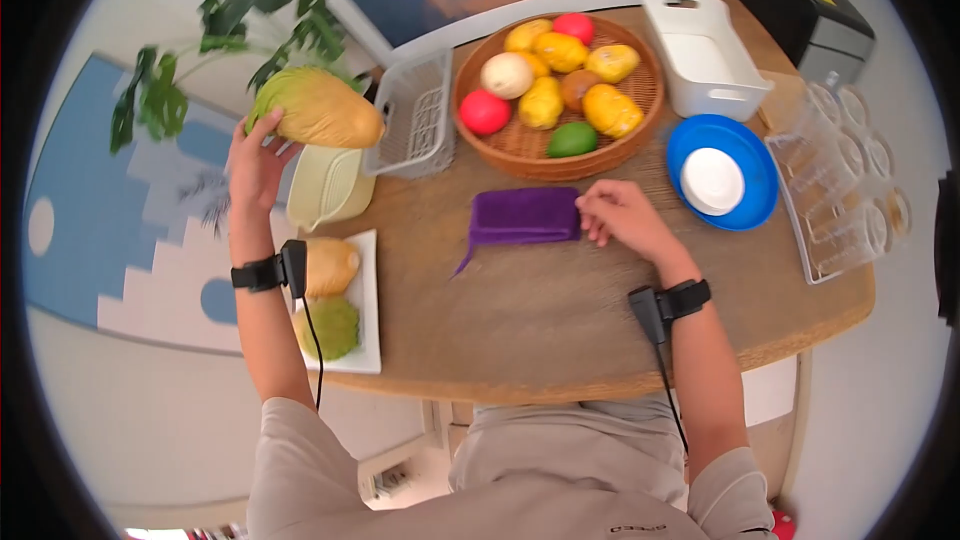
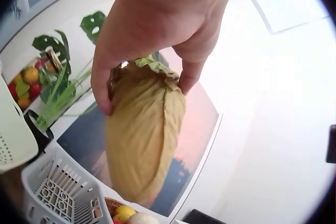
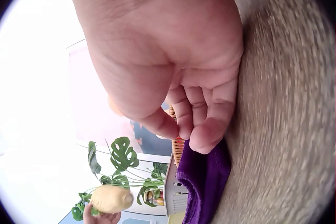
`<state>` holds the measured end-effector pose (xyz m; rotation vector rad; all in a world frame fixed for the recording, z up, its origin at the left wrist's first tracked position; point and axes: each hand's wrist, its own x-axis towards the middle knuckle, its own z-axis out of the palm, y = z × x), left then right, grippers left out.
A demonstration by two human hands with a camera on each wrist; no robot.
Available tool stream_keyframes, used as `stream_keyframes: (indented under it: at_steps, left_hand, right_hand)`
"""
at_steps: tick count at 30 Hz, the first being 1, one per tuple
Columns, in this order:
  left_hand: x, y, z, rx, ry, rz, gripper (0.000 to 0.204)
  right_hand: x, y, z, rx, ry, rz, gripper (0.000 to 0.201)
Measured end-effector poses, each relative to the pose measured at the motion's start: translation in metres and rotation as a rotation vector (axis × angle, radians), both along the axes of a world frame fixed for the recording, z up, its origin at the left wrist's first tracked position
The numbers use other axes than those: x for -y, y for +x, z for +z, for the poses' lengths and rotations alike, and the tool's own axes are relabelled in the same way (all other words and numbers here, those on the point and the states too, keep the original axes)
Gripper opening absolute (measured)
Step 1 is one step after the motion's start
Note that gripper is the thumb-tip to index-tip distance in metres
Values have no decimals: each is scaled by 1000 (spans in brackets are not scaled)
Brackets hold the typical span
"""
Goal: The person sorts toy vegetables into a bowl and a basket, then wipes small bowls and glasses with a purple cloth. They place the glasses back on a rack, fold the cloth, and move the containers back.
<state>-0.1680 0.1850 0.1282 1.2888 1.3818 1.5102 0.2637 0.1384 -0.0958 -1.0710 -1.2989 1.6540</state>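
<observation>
My left hand (image 1: pixel 258 165) grips a yellow-green cabbage (image 1: pixel 318 110) by its leafy end, holding it up above the pale green basket (image 1: pixel 330 185). In the left wrist view the thumb and fingers of the hand (image 2: pixel 157 19) clasp the top of the cabbage (image 2: pixel 144 134), which hangs downward. My right hand (image 1: pixel 628 220) is at the right end of a folded purple cloth (image 1: pixel 525 215), its fingers bent. In the right wrist view the fingertips of the hand (image 3: pixel 178 66) are beside the cloth (image 3: pixel 207 176); whether they pinch its edge is hard to tell.
A white tray (image 1: pixel 368 340) with two vegetables lies at the left. Behind are a grey basket (image 1: pixel 415 120) and a wicker basket (image 1: pixel 470 140) of fruit. At the right stand a white bin (image 1: pixel 705 65), a blue plate (image 1: pixel 765 175) with a white bowl, and a rack of clear glasses (image 1: pixel 850 230).
</observation>
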Motion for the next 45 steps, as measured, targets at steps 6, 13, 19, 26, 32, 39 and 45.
stream_keyframes:
  at_steps: [6,13,19,26,32,39,45]
  left_hand:
    - [149,-118,-29,280,-92,-11,53]
    - [193,-171,-92,573,-227,195,58]
    - [192,-201,-124,398,-258,251,46]
    - [214,-178,-117,83,-272,565,53]
    - [213,-68,-88,-582,191,554,46]
    - [114,116,-163,-655,-65,-204,44]
    - [48,127,-213,-388,-225,-380,52]
  right_hand:
    - [0,-1,1,40,11,-15,16]
    - [1,-1,2,23,9,-44,18]
    - [3,4,-6,21,46,-84,20]
    - [6,-1,-3,50,25,-99,20]
    - [6,3,-8,77,28,-84,18]
    - [27,2,0,113,70,-55,10]
    - [95,31,17,236,55,-61,11]
